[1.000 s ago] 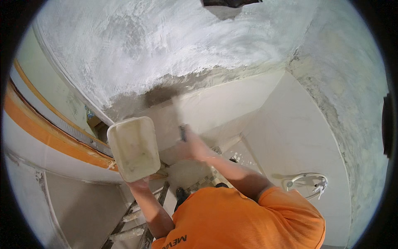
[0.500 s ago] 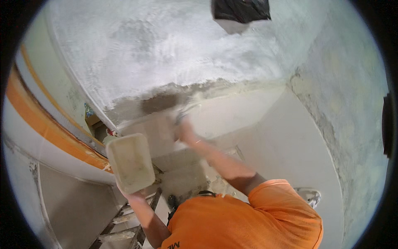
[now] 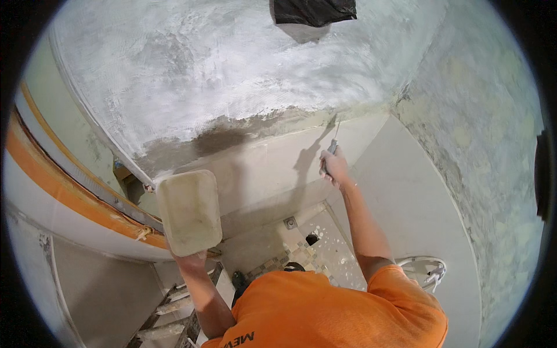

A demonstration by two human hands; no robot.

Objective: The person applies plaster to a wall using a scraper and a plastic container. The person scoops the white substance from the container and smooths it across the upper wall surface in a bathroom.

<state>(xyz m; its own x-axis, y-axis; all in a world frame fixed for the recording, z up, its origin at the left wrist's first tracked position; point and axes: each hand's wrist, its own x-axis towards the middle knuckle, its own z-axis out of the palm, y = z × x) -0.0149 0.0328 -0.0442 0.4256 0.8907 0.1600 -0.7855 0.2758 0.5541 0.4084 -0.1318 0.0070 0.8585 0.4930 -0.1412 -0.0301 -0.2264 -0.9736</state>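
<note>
My left hand supports a cream rectangular plastic tub from below; its inside is streaked with pale residue. My right hand grips the grey handle of a thin-bladed tool, probably a putty knife. Its blade is held near the top edge of the pale tile band, casting a shadow there; contact is unclear. Above that band runs a rough grey-brown strip of bare wall under mottled white plaster.
A black plastic sheet sits high on the wall. An orange-edged frame borders the left. A splattered ladder stands lower left. A white hose hangs right. The floor below has a square drain and dark hole.
My right hand, with the tool, has moved from the middle of the tile band to the right, toward the corner. The tub dipped slightly and came back up in my left hand.
</note>
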